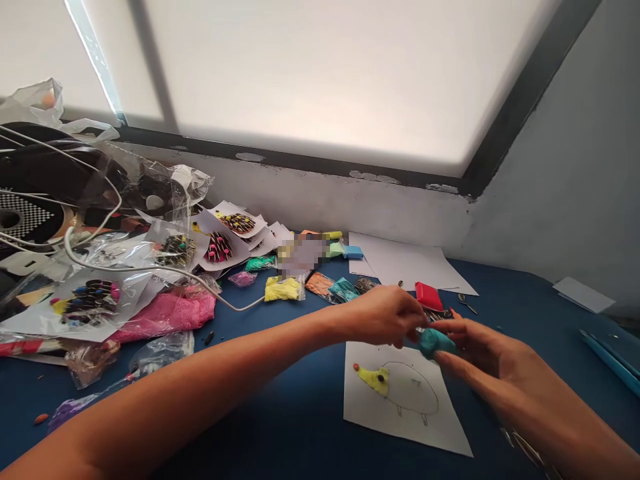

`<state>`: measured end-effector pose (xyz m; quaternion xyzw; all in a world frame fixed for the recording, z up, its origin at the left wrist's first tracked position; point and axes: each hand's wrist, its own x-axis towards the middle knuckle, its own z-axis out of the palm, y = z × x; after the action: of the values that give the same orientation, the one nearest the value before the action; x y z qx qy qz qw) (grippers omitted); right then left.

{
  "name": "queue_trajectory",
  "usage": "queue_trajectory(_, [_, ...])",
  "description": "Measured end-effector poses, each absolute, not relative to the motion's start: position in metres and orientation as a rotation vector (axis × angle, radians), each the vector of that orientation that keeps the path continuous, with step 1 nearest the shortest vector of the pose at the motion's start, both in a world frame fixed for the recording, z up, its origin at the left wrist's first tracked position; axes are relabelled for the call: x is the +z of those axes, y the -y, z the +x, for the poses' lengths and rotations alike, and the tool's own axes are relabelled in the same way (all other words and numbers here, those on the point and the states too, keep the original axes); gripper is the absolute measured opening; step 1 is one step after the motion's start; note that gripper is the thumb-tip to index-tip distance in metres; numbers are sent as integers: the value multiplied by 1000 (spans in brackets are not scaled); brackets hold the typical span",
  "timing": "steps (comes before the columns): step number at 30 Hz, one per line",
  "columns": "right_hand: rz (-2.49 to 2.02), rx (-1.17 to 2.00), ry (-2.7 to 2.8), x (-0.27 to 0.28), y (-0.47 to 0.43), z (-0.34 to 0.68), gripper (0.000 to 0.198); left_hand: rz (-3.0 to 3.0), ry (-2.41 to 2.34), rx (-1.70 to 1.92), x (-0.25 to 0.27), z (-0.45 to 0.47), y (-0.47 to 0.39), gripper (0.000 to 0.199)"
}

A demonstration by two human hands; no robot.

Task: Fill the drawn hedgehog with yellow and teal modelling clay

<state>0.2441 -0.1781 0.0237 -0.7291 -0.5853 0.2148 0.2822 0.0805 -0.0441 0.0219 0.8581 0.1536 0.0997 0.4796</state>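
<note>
Clay lump (436,342), teal, sits lower right of centre in the head view, above the hedgehog sheet (407,400) on the tabletop (280,413). Right hand (493,357) grips it in its fingertips; left hand (383,313), closed, pinches its left end. Risk: a pulled-off piece could drop onto the drawing and smear the yellow head (374,380). Both forearms reach in from the lower edge, left crossing the frame.
</note>
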Motion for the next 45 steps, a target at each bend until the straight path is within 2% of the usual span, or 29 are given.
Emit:
queue_trajectory(5, [-1927, 433, 1534, 28, 177, 231, 46, 1703, -247, 124, 15, 80, 43, 42])
queue_trajectory(12, [-1910, 263, 1576, 28, 178, 226, 42, 1454, -209, 145, 18, 79, 41, 38])
queue_trajectory(19, [-1904, 415, 1530, 31, 179, 229, 45, 1440, -138, 89, 17, 78, 36, 54])
queue_trajectory(23, [-1935, 397, 1464, 36, 177, 228, 58, 1434, -156, 133, 13, 79, 35, 44])
queue_trajectory(28, [-1921, 416, 1421, 32, 176, 229, 46, 1451, -165, 172, 15, 80, 35, 21])
queue_trajectory(30, [-1879, 421, 1375, 29, 175, 231, 43, 1548, -196, 219, 16, 79, 33, 20])
queue_trajectory(36, [-1900, 436, 1423, 32, 171, 230, 37, 1590, -170, 253, 17, 77, 28, 37])
queue_trajectory(39, [-1881, 372, 1422, 33, 171, 223, 36, 1528, -231, 313, 15, 79, 30, 27])
queue_trajectory(45, [-1857, 168, 1328, 19, 176, 219, 54, 1292, -286, 422, 13, 85, 37, 9])
